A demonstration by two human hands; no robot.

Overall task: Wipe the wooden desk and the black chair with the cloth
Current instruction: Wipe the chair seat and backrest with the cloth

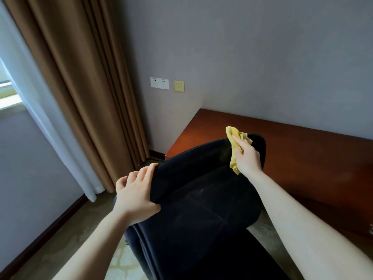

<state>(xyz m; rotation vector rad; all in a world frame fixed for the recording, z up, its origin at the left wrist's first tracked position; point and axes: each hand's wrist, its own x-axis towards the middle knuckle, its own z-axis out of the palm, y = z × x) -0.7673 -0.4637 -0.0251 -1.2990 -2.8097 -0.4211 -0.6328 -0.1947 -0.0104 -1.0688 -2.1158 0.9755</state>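
The black padded chair (pixel 201 209) was cut off at the lower frame edge, and its base was not seen. The reddish-brown wooden tabletop (pixel 302 154) ran past the right edge, its near side hidden behind the chair. The right hand (pixel 246 156) covered much of the crumpled yellow cloth (pixel 233 164).

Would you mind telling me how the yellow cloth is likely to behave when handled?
Probably floppy: the yellow cloth crumples and hangs limp below the right hand. Likely light, as one hand holds it against the black chair. Hardly fragile, being crumpled fabric.
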